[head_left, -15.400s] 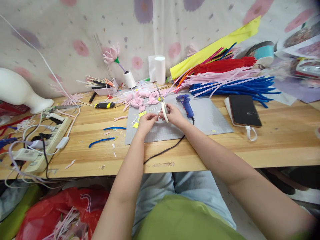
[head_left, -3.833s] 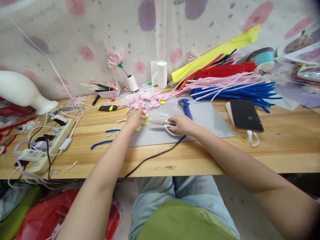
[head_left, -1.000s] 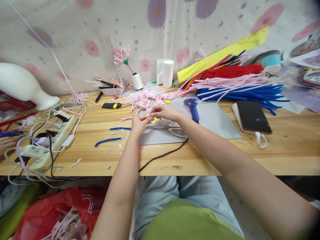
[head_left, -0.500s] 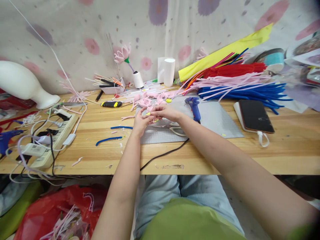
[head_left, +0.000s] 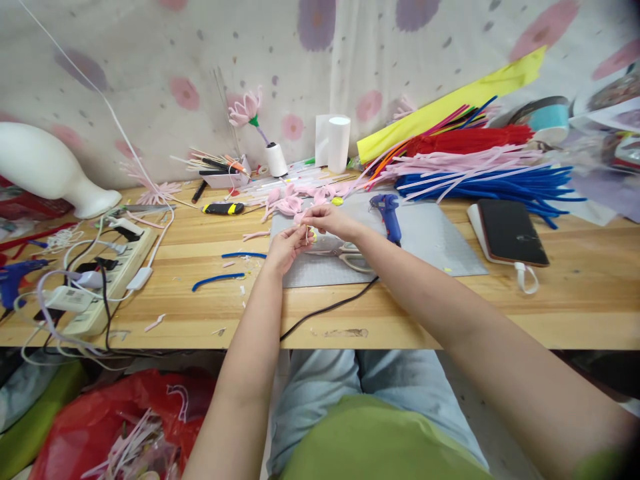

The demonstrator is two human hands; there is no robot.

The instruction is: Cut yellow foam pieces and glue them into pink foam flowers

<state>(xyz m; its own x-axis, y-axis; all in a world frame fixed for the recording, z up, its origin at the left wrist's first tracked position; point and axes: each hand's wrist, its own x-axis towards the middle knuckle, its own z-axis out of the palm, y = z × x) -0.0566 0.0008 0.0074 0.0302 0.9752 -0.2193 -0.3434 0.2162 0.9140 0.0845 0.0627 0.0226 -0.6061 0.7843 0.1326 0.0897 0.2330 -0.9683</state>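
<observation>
So both hands are right up close over the left part of the grey mat [head_left: 430, 240]. Left hand [head_left: 284, 251] has its fingertips pinched narrow on a thin white strand [head_left: 307, 235], with a bit of yellow [head_left: 313, 235] showing just beside it. Right hand [head_left: 327, 221] is bent in from the other side, fingers bunched just above the left fingertips, but I can't tell if it's gripping the strand too. Scissors [head_left: 357, 261] lie on the mat below the right wrist, handles partly behind the forearm, and a blue glue gun [head_left: 387, 217] sits near them. Pink petal pieces [head_left: 287, 203] are piled just past the hands, and two blue stems [head_left: 219, 281] [head_left: 243, 255] lie on the wood off to the left
</observation>
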